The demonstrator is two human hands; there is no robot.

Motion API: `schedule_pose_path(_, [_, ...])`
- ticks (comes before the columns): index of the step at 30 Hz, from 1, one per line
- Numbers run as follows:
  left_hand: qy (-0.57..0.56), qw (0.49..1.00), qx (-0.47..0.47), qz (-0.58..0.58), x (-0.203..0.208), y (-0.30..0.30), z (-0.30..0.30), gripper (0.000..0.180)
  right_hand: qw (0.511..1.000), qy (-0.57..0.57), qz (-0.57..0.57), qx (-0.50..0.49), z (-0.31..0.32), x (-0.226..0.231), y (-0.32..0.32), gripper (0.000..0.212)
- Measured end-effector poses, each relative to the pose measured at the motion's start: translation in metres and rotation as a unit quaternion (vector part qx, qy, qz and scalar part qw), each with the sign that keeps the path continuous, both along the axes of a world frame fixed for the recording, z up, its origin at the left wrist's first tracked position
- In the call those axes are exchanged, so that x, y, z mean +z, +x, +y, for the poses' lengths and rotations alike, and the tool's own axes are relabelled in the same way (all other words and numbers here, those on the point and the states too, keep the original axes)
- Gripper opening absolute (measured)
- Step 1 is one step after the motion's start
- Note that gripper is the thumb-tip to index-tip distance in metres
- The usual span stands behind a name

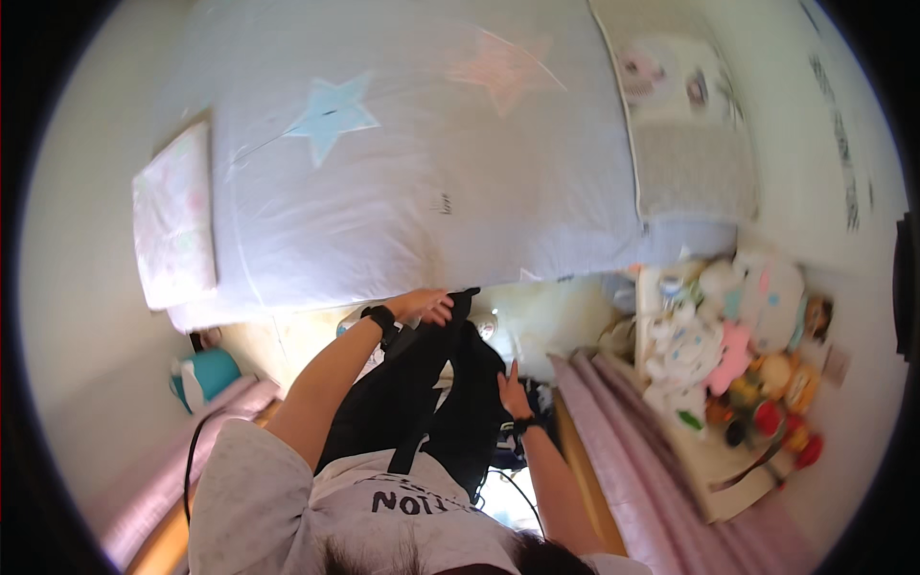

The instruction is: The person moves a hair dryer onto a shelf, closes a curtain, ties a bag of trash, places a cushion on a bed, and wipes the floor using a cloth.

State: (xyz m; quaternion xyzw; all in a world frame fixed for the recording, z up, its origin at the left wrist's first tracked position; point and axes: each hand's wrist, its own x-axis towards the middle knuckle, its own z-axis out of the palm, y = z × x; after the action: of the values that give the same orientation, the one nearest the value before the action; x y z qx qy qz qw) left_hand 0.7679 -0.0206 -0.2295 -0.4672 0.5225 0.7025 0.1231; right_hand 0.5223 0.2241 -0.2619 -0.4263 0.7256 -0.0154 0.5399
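My left hand (427, 307) is beside the near edge of a bed (383, 211), just over my black-trousered knee. Its fingers are loosely apart and nothing shows in them. A dark watch (384, 326) circles that wrist. Lower and to the right, my right hand (514, 395) hangs beside my other leg, with a finger stretched out and no object visible in it. Part of this hand is turned away from view. A black band (524, 424) is on the right wrist. The bed's pale grey cover carries a blue star (333, 115) and a pink star (505, 72).
A folded pale pink cloth or pillow (177, 225) lies at the bed's left end, and a beige pillow (685, 144) at its right. Plush toys (685, 345) crowd a white-topped stand on the right. Pink curtains (623, 422) hang nearby. A teal bin (209, 377) stands left.
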Motion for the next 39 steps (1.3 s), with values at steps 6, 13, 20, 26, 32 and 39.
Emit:
schedule_pose_path(6, [-0.132,0.790,0.595,-0.070,0.026,0.107,0.078,0.015,0.938,0.203,-0.222,-0.170,-0.017,0.049,-0.098,0.035])
schedule_pose_path(13, [0.111,0.661,0.733,-0.115,0.092,0.175,0.230,0.024,0.987,0.079,-0.122,-0.070,-0.136,0.092,-0.098,0.027])
schedule_pose_path(20, [0.155,0.524,0.833,-0.088,0.119,0.098,0.355,0.025,0.954,0.180,-0.164,0.176,-0.232,0.055,-0.095,0.046])
schedule_pose_path(26, [0.238,0.493,0.837,0.016,0.069,0.010,0.408,0.022,0.909,0.161,-0.056,0.381,-0.320,0.065,-0.033,0.033])
schedule_pose_path(32, [0.026,0.876,0.482,0.003,-0.031,-0.133,0.431,0.031,0.852,0.099,-0.088,0.506,-0.345,0.092,0.110,0.028])
schedule_pose_path(39, [0.116,0.831,0.544,0.020,-0.027,-0.096,0.357,0.031,0.790,0.080,-0.121,0.596,-0.353,0.126,0.198,0.028])
